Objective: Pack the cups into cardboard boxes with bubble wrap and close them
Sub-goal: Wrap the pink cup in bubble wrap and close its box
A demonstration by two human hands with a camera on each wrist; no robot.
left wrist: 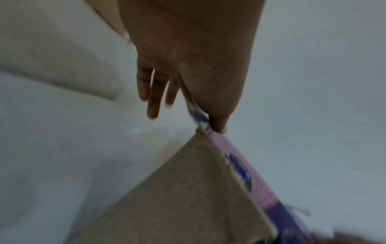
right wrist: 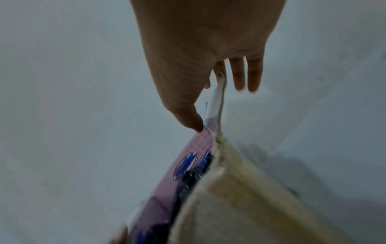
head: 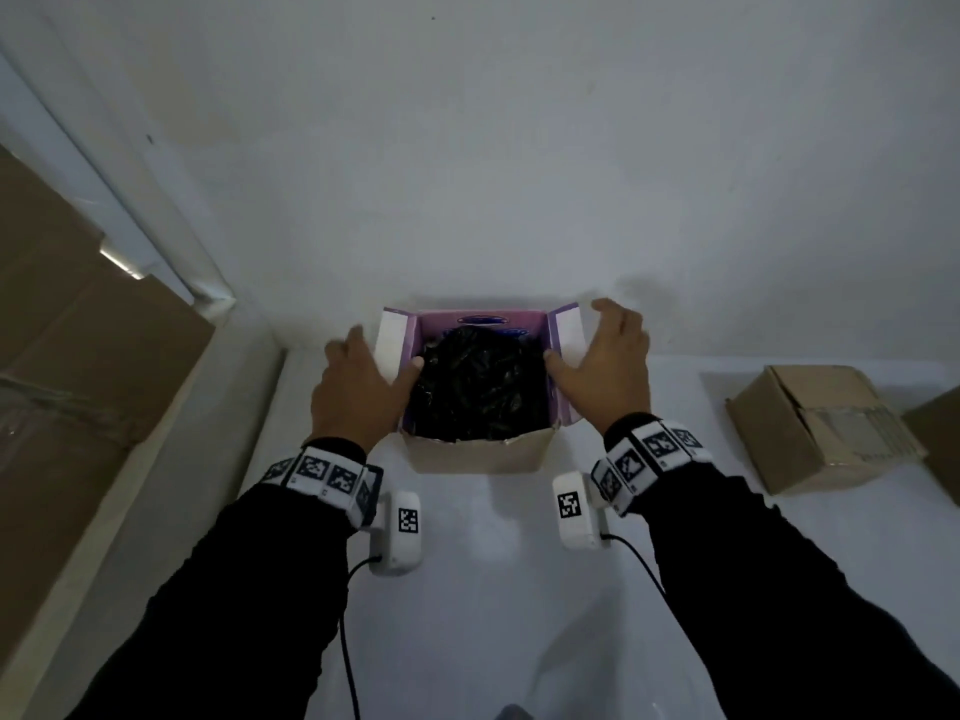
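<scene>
Cardboard box [head: 475, 449] sits open on the white table [head: 519, 589], pushed near the back wall, centred between your arms. Its inside is printed purple; the outside is plain brown. Black bubble wrap [head: 478, 392] fills the cavity almost to the rim. The cup is presumably under it, but no cup is visible, so I can't confirm that.

Both side flaps stand up. Your left hand [head: 358, 387] pinches the left flap [head: 390, 345]: thumb on the inner face, fingers straight down the outside, as the left wrist view shows. Your right hand [head: 605, 366] mirrors that on the right flap [head: 567, 332], thumb inside, fingers outside. My read: symmetric grip so both flaps fold inward together without skewing the box.

Judged stage: packing done for this box, closing about to start. Watch the wrap; it's high enough to push the flaps back up.

Second cardboard box [head: 826, 428] lies closed on the table, well apart to your right. Large cartons [head: 78, 356] stand stacked at far left.
</scene>
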